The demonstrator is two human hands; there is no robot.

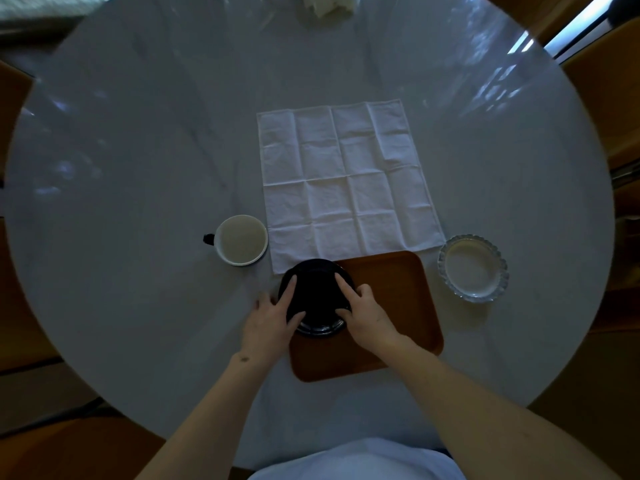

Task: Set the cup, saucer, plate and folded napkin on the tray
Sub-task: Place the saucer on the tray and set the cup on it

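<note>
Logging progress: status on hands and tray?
Both hands, left and right, gripping dark plate over tray left end. Cup, glass saucer, unfolded napkin on table. Nothing blocking.

Bare forearms, pale blue garment [356, 459]

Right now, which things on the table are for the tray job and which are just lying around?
For the job: brown wooden tray, dark round plate, white cup, scalloped glass saucer, unfolded white cloth napkin.

Lying around: crumpled white cloth at the far edge.
</note>
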